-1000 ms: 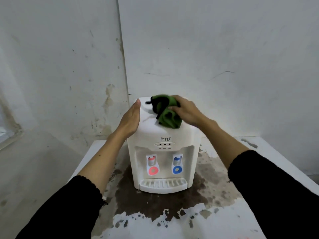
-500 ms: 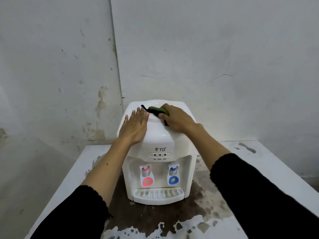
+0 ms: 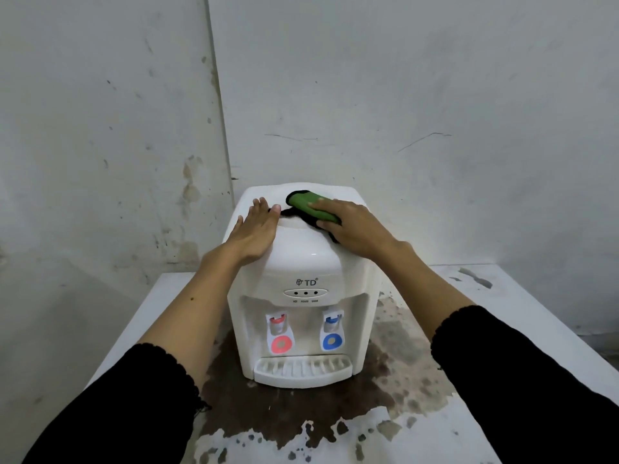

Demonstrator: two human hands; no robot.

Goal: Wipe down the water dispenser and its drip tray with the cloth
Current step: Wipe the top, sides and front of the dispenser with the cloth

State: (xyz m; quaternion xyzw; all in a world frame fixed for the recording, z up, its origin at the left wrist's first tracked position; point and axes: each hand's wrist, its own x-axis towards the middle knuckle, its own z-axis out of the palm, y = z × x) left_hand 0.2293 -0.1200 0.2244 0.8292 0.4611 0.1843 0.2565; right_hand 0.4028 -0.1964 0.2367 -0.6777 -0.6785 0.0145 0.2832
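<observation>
A small white water dispenser (image 3: 301,262) stands on a white table, with a red tap on the left and a blue tap on the right. Its slotted drip tray (image 3: 303,368) juts out at the bottom front. A green cloth with a black edge (image 3: 310,205) lies on the dispenser's top. My right hand (image 3: 355,229) presses the cloth down, thumb and fingers lying over it. My left hand (image 3: 256,231) rests flat on the top's left side, fingers straight, close to the cloth's dark edge.
The table (image 3: 502,329) has a large dark brown stain (image 3: 301,413) around and in front of the dispenser. Two scuffed grey walls meet in a corner (image 3: 217,128) right behind the dispenser. The table's left edge drops to the floor (image 3: 50,329).
My left hand moved from the dispenser's left side up onto its top. The cloth, bunched a second ago, now lies flatter under my right hand. The camera has come closer.
</observation>
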